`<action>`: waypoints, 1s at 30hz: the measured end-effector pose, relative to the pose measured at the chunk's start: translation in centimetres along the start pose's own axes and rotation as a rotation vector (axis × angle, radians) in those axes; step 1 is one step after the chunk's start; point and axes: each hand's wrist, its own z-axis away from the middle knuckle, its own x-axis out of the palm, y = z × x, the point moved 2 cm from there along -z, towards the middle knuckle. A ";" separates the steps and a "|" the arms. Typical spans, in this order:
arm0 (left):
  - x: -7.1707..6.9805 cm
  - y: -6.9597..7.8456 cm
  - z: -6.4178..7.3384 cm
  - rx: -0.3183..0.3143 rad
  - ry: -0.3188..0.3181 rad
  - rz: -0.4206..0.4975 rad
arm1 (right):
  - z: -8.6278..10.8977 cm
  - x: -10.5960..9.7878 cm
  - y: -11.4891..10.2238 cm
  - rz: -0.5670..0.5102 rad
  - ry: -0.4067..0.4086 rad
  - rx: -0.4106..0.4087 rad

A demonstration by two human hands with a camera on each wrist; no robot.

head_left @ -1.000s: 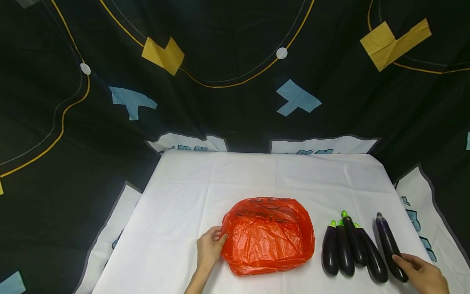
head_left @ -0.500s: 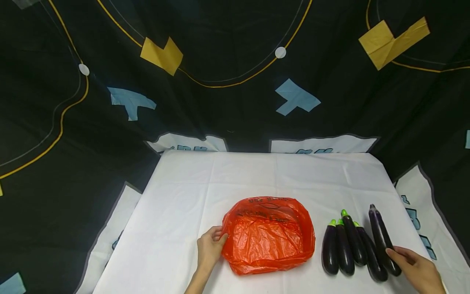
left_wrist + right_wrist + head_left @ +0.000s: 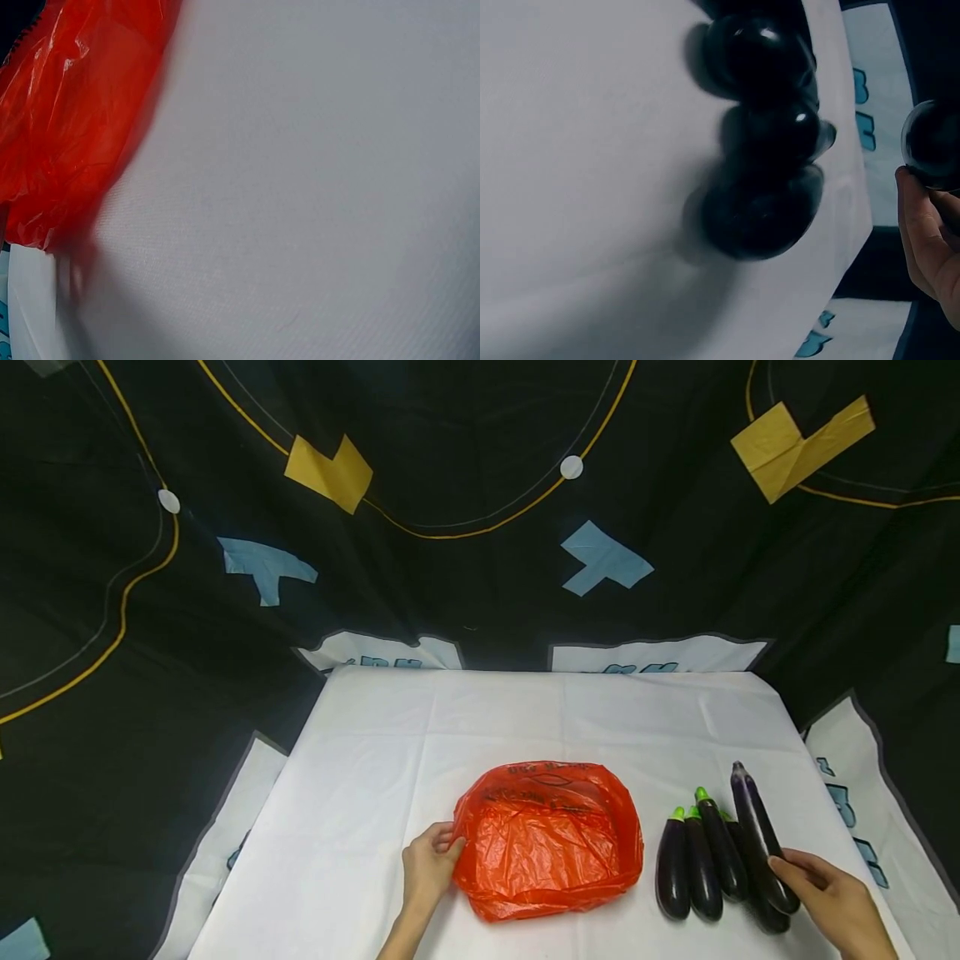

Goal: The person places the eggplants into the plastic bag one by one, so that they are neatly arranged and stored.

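Observation:
In the head view my left hand (image 3: 429, 870) pinches the left rim of a red plastic bag (image 3: 547, 852), which lies with its mouth spread wide and nothing visible inside. The left wrist view catches the side of the bag (image 3: 75, 112). Over at the right, my right hand (image 3: 832, 893) grips a dark purple eggplant (image 3: 759, 831) near its rounded lower end. Held above the table, it partly hides the rightmost of several eggplants (image 3: 703, 868) lying side by side with green stem ends. The right wrist view has the held eggplant (image 3: 934, 142) apart from the lying ones (image 3: 761, 214).
A white cloth (image 3: 360, 793) covers the table. Behind it hangs a black curtain (image 3: 450, 593) with yellow and blue patches. White lettered strips (image 3: 847, 793) of the cloth border the table's sides and back.
My right hand has carried the eggplant up and leftward, from beside the row to over its rightmost eggplant. The left hand and the bag have stayed in place.

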 end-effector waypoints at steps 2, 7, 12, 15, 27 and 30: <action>0.0 0.0 0.0 -0.001 0.002 0.005 | 0.3 0.0 -0.5 -0.007 -0.021 -0.022; -0.1 0.1 0.0 -0.003 -0.001 0.010 | 0.8 0.0 -1.7 -0.023 -0.077 -0.045; 0.0 0.1 0.0 0.003 -0.004 0.011 | 1.2 0.4 -2.8 -0.047 -0.129 -0.061; 0.0 0.1 0.0 0.004 -0.004 0.013 | 1.7 0.9 -3.6 -0.049 -0.149 -0.081; 0.0 -0.1 -0.1 -0.007 -0.013 0.017 | 3.6 2.8 -6.4 -0.072 -0.162 -0.203; 0.1 0.0 0.0 -0.011 -0.015 0.020 | 3.9 3.1 -7.0 -0.078 -0.172 -0.228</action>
